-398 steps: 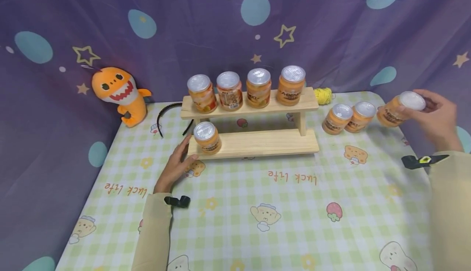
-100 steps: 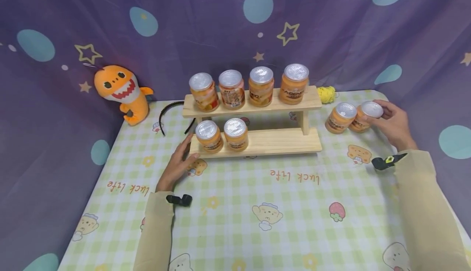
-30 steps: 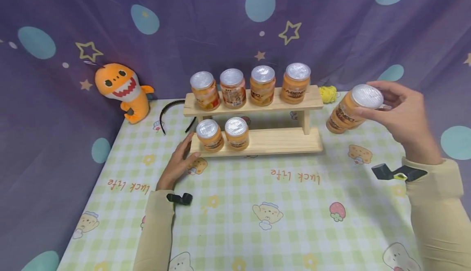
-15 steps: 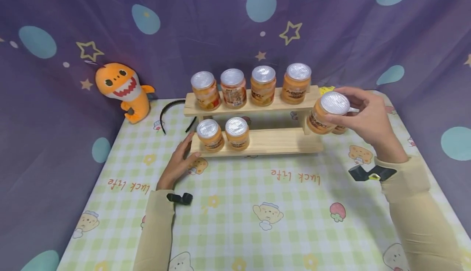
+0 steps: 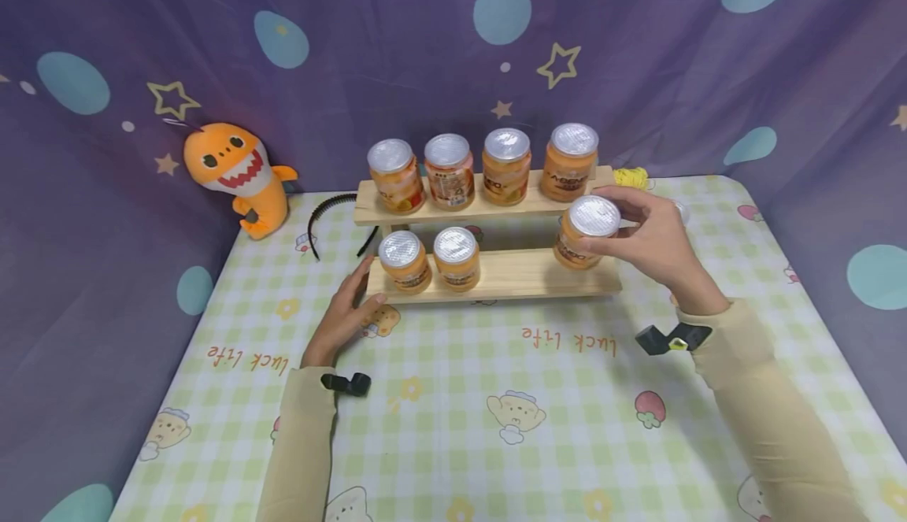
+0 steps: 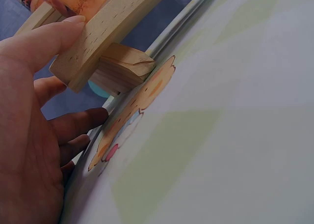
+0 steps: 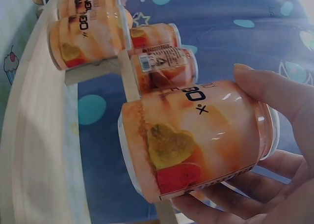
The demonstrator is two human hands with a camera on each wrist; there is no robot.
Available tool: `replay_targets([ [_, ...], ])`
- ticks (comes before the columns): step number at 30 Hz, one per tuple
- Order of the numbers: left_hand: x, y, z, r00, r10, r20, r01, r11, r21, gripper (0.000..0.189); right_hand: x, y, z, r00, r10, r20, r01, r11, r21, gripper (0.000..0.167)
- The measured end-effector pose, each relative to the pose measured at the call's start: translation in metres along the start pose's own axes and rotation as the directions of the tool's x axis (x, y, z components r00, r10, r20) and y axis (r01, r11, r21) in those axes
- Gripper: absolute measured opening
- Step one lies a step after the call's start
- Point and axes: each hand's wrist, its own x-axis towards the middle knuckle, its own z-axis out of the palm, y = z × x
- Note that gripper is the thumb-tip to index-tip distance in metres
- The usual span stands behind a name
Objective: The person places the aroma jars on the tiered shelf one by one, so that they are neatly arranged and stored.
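My right hand (image 5: 652, 240) grips an orange jar (image 5: 575, 245) with a silver lid, thumb in front and fingers behind. It holds the jar over the right part of the wooden two-tier shelf's lower board (image 5: 513, 274); whether the base touches cannot be told. In the right wrist view the held jar (image 7: 196, 140) lies across the picture, its label showing fruit. At the shelf's left end rests my left hand (image 5: 343, 319), fingers extended. The left wrist view shows its thumb (image 6: 64, 35) touching the board end (image 6: 93, 47). Two jars, including this one (image 5: 457, 261), stand on the lower board's left.
Several similar jars, one of them labelled jar (image 5: 569, 168), line the upper board (image 5: 468, 215). A further jar's lid (image 5: 682, 212) shows behind my right hand. An orange shark plush (image 5: 241, 179), a black headband (image 5: 315, 223) and yellow yarn (image 5: 631, 179) lie around the shelf.
My right hand has lifted a jar from the table at right and carried it left over the lower board. Earlier, a second jar came onto that board. My left hand has stayed put.
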Motion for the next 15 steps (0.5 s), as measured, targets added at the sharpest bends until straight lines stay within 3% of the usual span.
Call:
replay_targets([
  [12, -0.001, 0.000, 0.000, 1.000, 0.004, 0.001, -0.004, 1.000, 0.002, 0.079, 0.007, 0.005, 0.028, 0.998, 0.008, 0.058, -0.008, 1.000, 0.002, 0.062],
  [15, -0.005, 0.014, -0.002, 1.000, -0.013, 0.013, 0.013, 1.000, 0.002, 0.078, 0.009, 0.006, 0.036, 0.998, 0.010, 0.068, -0.009, 1.000, -0.010, 0.062],
])
